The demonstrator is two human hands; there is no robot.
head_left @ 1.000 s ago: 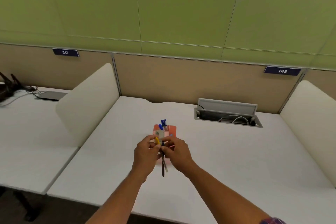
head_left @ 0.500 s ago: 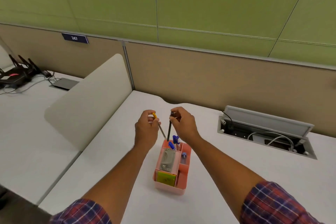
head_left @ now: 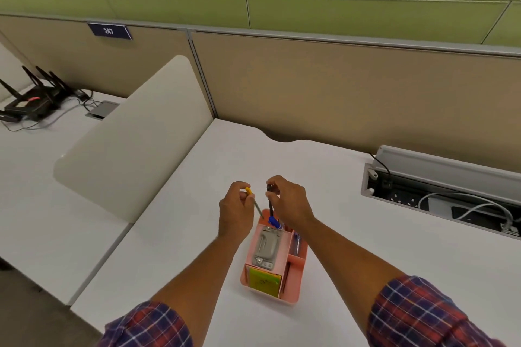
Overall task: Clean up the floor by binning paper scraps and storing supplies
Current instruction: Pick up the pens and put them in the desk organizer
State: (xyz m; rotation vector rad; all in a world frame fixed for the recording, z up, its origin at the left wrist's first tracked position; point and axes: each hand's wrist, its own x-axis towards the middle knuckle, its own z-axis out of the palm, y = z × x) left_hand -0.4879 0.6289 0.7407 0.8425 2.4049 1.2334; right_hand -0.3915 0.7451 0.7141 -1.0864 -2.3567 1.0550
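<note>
The pink organizer is placed on the white worktop, near its front edge, with bare surface to the left and right. At its far compartment, a yellow-tipped pen is pinched by the left hand fingers and a black pen by the right hand fingers. A white divider is seen along the left edge, an open cable tray at the far right.
</note>
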